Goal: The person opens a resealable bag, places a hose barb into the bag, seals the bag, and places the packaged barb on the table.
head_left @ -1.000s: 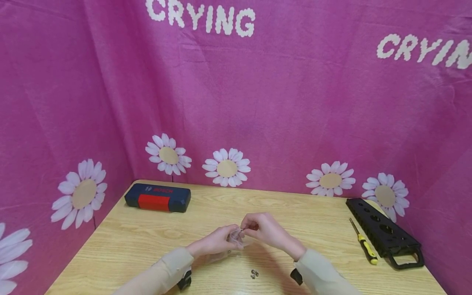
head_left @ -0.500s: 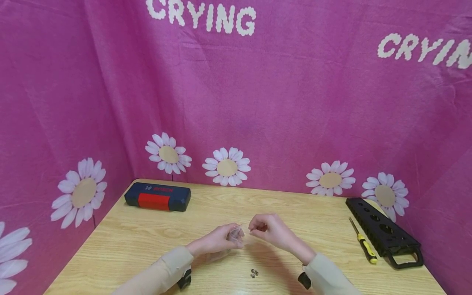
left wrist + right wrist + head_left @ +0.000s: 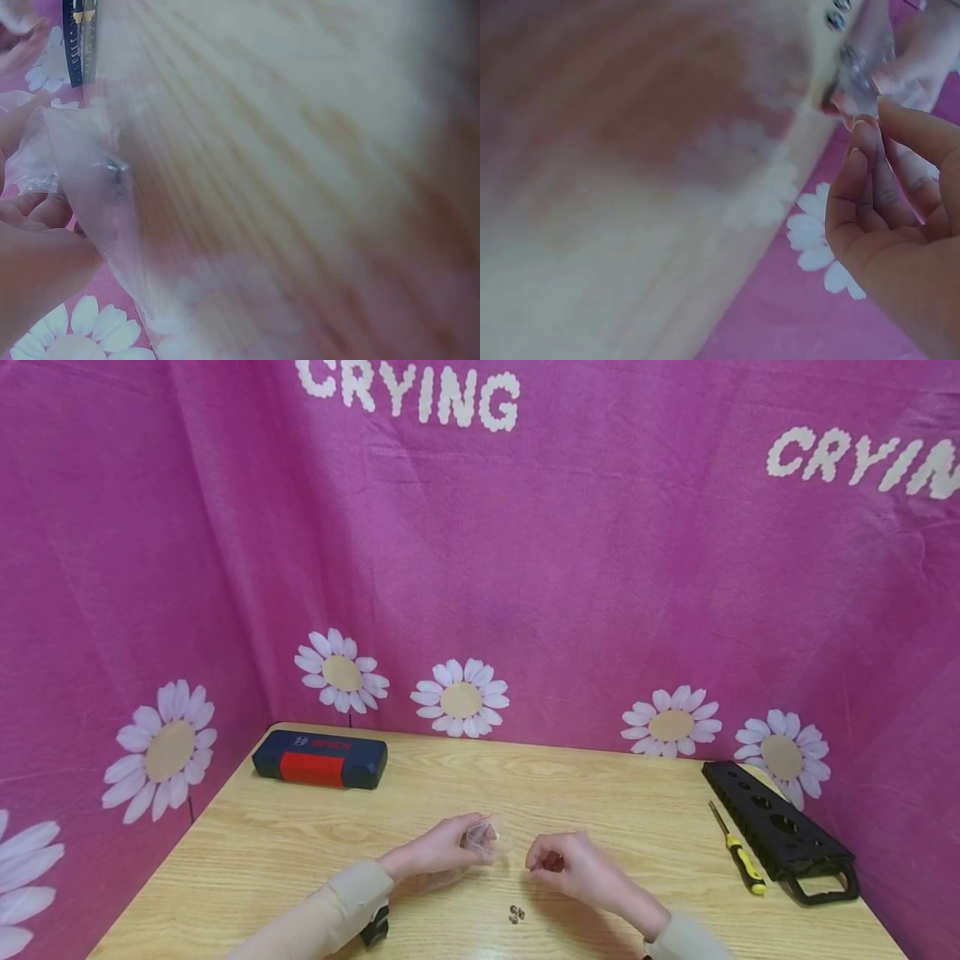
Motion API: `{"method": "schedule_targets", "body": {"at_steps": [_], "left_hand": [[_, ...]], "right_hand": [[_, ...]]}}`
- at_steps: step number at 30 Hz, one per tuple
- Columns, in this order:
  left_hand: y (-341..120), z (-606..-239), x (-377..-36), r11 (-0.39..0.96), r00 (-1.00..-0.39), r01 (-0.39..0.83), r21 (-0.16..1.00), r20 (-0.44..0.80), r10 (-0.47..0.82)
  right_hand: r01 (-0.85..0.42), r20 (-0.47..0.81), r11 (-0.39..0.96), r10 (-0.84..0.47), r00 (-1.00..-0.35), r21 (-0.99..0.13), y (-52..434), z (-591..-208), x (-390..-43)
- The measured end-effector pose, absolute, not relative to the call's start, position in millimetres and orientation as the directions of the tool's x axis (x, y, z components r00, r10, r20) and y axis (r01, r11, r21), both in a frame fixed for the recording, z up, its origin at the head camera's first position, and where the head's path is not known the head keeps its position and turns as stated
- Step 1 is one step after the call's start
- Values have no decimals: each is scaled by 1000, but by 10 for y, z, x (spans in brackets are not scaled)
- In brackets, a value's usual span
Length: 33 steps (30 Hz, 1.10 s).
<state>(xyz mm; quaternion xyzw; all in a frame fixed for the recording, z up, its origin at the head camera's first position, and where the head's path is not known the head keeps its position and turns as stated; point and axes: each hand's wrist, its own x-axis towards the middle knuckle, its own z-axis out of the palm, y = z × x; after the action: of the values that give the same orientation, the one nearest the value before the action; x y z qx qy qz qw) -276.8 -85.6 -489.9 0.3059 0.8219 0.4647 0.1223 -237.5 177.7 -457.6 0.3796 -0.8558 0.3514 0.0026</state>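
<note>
My left hand (image 3: 448,850) rests on the wooden table (image 3: 300,852) and pinches a small clear plastic bag (image 3: 480,837). The left wrist view shows the bag (image 3: 90,180) with little metal screws (image 3: 114,166) inside it, held by the left hand (image 3: 30,255). My right hand (image 3: 562,864) hovers low, just right of the bag and apart from it, fingers curled with the tips together (image 3: 862,131). I see nothing plainly between them. A few loose screws (image 3: 516,915) lie on the table in front of both hands, also visible as screws (image 3: 836,16) in the right wrist view.
A blue and red tool case (image 3: 320,760) lies at the back left. At the right edge are a black perforated rack (image 3: 780,831) and a yellow-handled screwdriver (image 3: 738,856). Pink daisy cloth walls in the back and sides.
My right hand has drawn away from the bag's mouth, moving right and down toward the table. The left hand and the bag have stayed where they were.
</note>
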Motion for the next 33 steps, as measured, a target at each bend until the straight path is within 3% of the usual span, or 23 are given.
{"method": "schedule_targets", "body": {"at_steps": [11,20,29,33], "left_hand": [[-858,-4878,-2763,381,-781,398,835,90,618],[-858,-4875,-2757,398,-787,383,834,69,613],[-860,-4873,-2763,404,-792,370,837,57,608],[-855,-4875,-2751,396,-794,369,841,64,604]], "right_hand": [[-709,263,372,-745,-613,-599,1768,-4821,-2246],[-678,241,413,-718,-653,-607,1718,-4865,-2220],[-725,273,403,-736,-619,-558,1713,-4858,-2240],[-696,259,404,-723,-640,-594,1732,-4810,-2267]]}}
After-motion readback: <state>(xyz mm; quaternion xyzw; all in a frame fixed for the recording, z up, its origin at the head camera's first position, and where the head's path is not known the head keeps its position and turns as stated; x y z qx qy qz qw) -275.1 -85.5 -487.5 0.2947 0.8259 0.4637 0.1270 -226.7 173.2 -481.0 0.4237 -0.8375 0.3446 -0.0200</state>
